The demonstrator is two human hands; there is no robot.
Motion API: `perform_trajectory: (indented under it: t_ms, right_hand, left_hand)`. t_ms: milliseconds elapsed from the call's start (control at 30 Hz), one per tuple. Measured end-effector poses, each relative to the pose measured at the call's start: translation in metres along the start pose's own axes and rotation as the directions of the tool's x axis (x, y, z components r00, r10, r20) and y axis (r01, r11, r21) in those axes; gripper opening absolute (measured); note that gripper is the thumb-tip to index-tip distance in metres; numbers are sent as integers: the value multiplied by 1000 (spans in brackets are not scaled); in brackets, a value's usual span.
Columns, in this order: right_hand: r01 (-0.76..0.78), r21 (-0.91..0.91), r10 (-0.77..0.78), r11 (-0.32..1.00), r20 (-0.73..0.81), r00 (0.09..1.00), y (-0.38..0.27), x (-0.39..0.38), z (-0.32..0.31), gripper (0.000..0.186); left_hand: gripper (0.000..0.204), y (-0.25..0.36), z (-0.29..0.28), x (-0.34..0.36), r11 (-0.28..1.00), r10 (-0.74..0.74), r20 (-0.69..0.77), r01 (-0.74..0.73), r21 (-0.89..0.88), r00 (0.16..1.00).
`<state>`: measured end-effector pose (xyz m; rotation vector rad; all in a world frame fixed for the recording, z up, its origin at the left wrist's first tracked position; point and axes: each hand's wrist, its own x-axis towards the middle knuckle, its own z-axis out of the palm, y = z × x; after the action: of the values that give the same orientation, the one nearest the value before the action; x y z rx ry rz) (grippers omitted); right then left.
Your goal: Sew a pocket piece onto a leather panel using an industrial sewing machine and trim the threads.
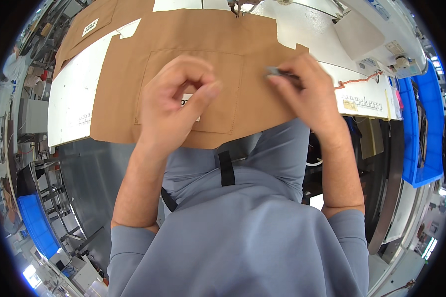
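Observation:
A brown cloth panel [119, 79] lies across the white sewing table [72, 111], its near edge hanging over my lap. A large stitched patch [223, 89] sits on it, with a white label [187, 97] partly behind my left hand. My left hand [171, 106] is over the patch, slightly blurred, its fingers curled in and thumb bent toward the forefinger; anything between them is too small to make out. At the panel's right side, my right hand [309, 89] is closed around a small dark tool with a grey end [272, 71], perhaps thread snips.
A second brown piece with a white label [90, 26] lies at the far left. The white sewing machine [376, 37] rises at the right, its presser foot area [240, 7] beyond the panel. An orange cord [357, 80] and a blue bin [433, 163] are to the right.

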<state>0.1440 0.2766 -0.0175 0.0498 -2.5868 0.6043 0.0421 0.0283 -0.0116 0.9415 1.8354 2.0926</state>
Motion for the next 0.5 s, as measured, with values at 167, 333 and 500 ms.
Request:
perform_trajectory:
  t_ms: [167,333,500]
  right_hand:
    - [-208,-168,166,964,-230,959,84,-25,-47,19]
    - [-391,-298,299,871,-311,902,142,-58,-86,27]
    - [-439,-354,337,825,-316,887,163,-65,-90,31]
  left_hand:
    - [9,22,-59,-57,982,-173,416,189,3,893]
    - [14,-16,-90,-114,804,-588,399,455,383,703]
    - [48,-35,-102,-133,863,-503,-131,489,-126,854]
